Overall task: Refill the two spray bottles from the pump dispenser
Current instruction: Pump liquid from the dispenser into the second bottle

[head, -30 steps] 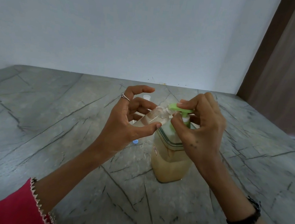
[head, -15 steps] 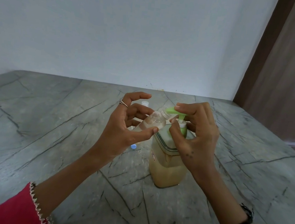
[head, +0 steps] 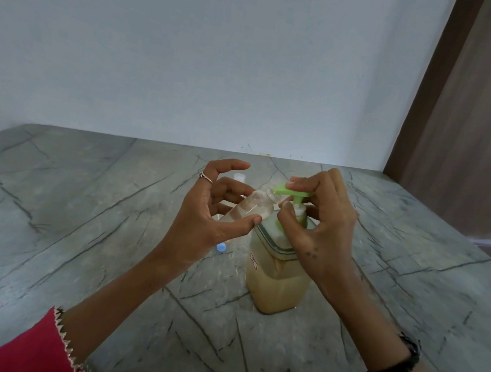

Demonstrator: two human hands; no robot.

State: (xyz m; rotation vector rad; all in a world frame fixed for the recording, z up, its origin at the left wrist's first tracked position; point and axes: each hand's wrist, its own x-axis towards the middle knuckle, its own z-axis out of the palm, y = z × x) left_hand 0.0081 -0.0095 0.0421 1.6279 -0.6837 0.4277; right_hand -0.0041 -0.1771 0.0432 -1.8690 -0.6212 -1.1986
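Pump dispenser (head: 277, 276), a square clear jar of tan liquid, stands on the grey veined stone counter (head: 80, 228) near the middle, with bare stone on all sides of it and the counter's front edge out of view below. Nearest the camera come two forearms in red sleeves with a silver trim, the right wrist wearing black bands (head: 397, 371). The right hand (head: 321, 231) is curled over the green pump head (head: 291, 191), fingertips on its flat top and the thumb against the white stem beneath. The left hand (head: 204, 214) pinches a small clear spray bottle (head: 250, 209) between thumb and middle fingers, tilted, its open neck right at the green spout; the index finger, with a ring, arches free above. Just behind that hand, on the stone, a second clear bottle's top (head: 240, 176) shows, and a small blue cap (head: 220, 247) lies just left of the jar. Beyond, the counter meets a plain pale wall (head: 191, 57); a brown wooden panel (head: 475, 120) stands at the far right.
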